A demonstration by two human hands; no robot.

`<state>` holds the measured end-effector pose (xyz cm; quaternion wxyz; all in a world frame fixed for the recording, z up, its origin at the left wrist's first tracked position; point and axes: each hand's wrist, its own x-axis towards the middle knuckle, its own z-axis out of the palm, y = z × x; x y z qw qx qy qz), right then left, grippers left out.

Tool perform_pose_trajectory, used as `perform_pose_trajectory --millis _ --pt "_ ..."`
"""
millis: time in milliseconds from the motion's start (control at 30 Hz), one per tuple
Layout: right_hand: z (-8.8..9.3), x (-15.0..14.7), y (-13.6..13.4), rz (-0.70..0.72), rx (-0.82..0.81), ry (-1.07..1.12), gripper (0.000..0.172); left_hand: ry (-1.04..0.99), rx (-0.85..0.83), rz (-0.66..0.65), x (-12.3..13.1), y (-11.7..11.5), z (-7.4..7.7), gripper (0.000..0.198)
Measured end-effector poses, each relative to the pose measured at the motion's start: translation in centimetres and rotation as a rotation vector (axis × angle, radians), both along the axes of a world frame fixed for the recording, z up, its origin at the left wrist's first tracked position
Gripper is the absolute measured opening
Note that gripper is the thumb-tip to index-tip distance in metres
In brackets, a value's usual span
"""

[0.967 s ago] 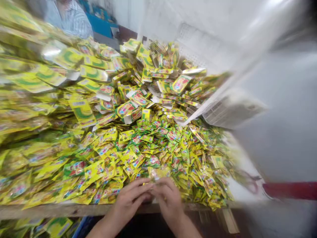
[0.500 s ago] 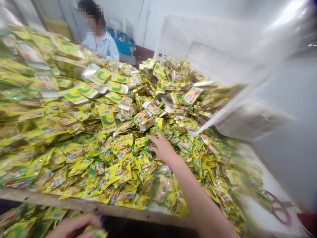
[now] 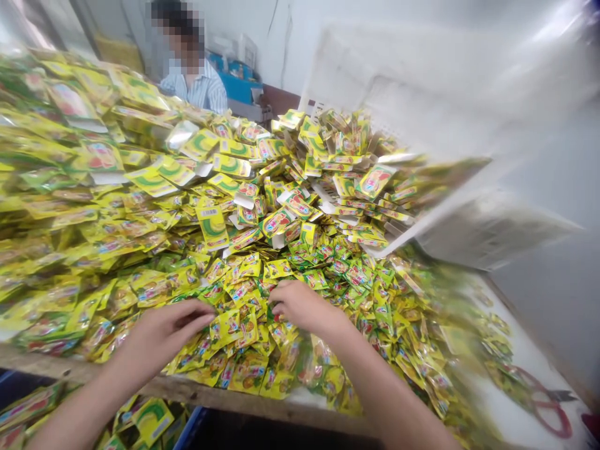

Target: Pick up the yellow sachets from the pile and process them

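Pressing the left hand (image 3: 162,334), fingers loosely spread and holding nothing, flat onto the heap of small yellow-and-green foil sachets (image 3: 244,294) by the wooden table edge (image 3: 225,400). Curling the right hand (image 3: 300,306) into the same heap just beside; cannot tell whether clamped on a sachet. Further up, flat yellow cardboard cartons (image 3: 213,225).

packet (image 3: 212,223) barcode, print too blurred

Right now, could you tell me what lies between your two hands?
The head view shows small yellow sachets filling the stretch between the left hand and the right hand; nothing else shows there.
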<state>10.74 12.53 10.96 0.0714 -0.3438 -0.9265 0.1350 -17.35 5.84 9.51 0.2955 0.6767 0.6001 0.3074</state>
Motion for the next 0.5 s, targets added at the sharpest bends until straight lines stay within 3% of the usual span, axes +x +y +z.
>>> perform_pose_trajectory --millis 100,267,367,500 --pt "-0.1 -1.4 0.5 0.014 0.070 -0.087 0.005 0.137 0.184 -0.084 3.6 7.2 2.2 0.023" --pt "-0.9 -2.1 -0.3 0.018 0.219 -0.165 0.008 0.293 0.366 0.067 8.9 17.2 3.6 0.030" --pt "-2.2 -1.2 -2.3 -0.019 0.317 -0.151 0.009 0.342 0.377 0.097 11.3 21.1 3.4 0.037" --pt "-4.3 1.4 -5.1 0.008 0.291 -0.128 0.011 0.319 0.307 0.108 12.8 23.2 3.0 0.031"
